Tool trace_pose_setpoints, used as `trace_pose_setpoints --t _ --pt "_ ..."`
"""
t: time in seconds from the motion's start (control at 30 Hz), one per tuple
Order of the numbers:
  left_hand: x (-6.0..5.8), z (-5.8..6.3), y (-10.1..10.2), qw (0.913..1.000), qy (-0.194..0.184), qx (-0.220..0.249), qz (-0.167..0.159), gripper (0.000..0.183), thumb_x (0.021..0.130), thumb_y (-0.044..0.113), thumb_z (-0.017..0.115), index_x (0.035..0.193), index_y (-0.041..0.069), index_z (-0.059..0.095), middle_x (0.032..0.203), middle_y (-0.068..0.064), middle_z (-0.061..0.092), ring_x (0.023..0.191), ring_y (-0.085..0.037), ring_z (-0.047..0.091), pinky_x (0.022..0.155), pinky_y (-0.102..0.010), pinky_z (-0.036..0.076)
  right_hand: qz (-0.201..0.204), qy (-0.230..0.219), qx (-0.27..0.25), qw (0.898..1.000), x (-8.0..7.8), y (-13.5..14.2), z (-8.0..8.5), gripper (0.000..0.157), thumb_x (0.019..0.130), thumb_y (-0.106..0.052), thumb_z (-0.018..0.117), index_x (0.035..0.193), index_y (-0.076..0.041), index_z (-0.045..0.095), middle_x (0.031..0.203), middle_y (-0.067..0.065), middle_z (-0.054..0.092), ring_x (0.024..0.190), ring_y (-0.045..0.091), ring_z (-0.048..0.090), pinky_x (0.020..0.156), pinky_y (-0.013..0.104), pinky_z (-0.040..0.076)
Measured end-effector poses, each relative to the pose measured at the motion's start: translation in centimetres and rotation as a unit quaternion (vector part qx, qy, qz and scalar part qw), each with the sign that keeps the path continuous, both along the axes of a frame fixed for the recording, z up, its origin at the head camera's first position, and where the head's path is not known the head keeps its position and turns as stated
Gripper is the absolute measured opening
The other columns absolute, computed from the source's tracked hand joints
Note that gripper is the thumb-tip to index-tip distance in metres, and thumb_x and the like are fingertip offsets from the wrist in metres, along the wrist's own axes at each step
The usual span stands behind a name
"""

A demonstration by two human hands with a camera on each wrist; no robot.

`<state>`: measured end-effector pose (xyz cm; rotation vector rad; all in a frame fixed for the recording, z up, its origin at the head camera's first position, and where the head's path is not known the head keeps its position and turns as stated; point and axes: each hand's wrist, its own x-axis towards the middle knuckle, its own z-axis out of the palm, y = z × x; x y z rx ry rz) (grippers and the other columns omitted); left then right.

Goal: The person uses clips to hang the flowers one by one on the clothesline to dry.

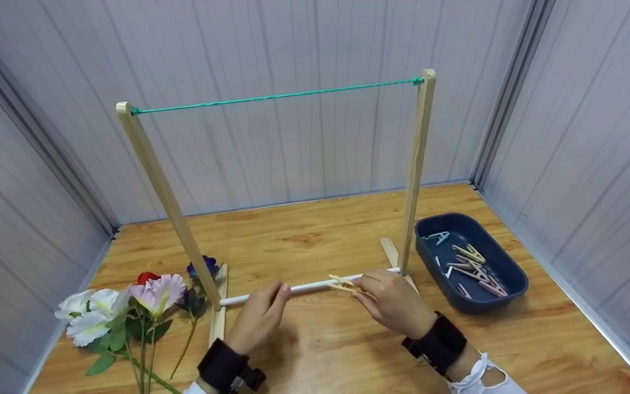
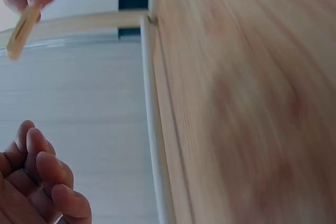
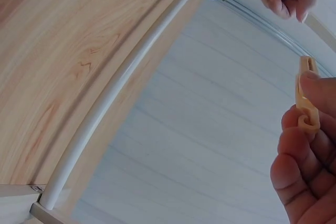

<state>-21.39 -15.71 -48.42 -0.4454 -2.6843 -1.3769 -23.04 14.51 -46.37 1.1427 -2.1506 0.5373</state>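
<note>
My right hand (image 1: 394, 302) pinches a pale yellow clothespin (image 1: 342, 284) between thumb and fingers, its tip pointing left toward the other hand. In the right wrist view the thumb presses on the clothespin (image 3: 307, 100). My left hand (image 1: 260, 317) holds nothing; its fingers are loosely curled in the left wrist view. Both hands are in front of a wooden frame, near its white bottom bar (image 1: 309, 286). A green cord (image 1: 276, 97) runs between the tops of the two wooden posts (image 1: 418, 164).
To the right stands a dark blue basin (image 1: 430, 262) with several clothespins (image 1: 471, 268) inside. Artificial flowers (image 1: 156, 294) in white, pink, red and blue lie left of the frame on the wooden table (image 1: 304, 241). Pale panel walls (image 1: 293, 44) enclose the back and sides.
</note>
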Motion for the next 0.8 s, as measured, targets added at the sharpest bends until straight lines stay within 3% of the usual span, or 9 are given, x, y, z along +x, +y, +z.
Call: trace_pose_setpoints --t 0.27,0.53,0.67,0.8 --pt "1.5 1.0 -4.5 0.9977 -0.016 -0.042 0.051 0.027 0.114 0.024 0.06 0.089 0.014 0.062 0.07 0.005 0.048 0.06 -0.004 0.04 0.06 -0.022 0.034 0.005 0.001 -0.003 1.0 0.0 0.1 0.2 0.018 0.086 -0.003 0.088 0.095 -0.006 0.072 0.083 0.003 0.073 0.073 0.017 0.068 0.064 0.032 0.056" --pt "2.9 1.4 -9.4 0.9906 -0.045 -0.082 0.1 0.018 0.111 0.017 0.065 0.094 0.012 0.064 0.075 0.0 0.055 0.063 -0.01 0.045 0.062 -0.025 0.037 0.0 -0.002 0.001 1.0 0.2 0.1 0.2 0.018 0.085 -0.003 0.088 0.093 -0.006 0.072 0.081 0.003 0.072 0.072 0.016 0.067 0.063 0.032 0.056" --pt "3.3 1.5 -11.7 0.9775 -0.052 -0.149 0.14 0.017 0.11 0.019 0.065 0.097 0.008 0.063 0.077 -0.003 0.058 0.064 -0.014 0.049 0.062 -0.029 0.038 -0.006 0.006 0.003 1.0 0.2 0.1 0.3 0.018 0.085 -0.004 0.088 0.093 -0.006 0.073 0.081 0.003 0.072 0.071 0.016 0.067 0.062 0.032 0.055" --pt "3.2 1.7 -13.8 0.955 -0.086 -0.219 0.18 0.017 0.108 0.015 0.061 0.097 0.002 0.063 0.076 -0.007 0.058 0.063 -0.019 0.052 0.059 -0.034 0.039 -0.006 0.013 0.004 1.0 0.2 0.1 0.4 0.017 0.085 -0.005 0.088 0.093 -0.007 0.073 0.081 0.003 0.071 0.07 0.015 0.065 0.06 0.031 0.054"
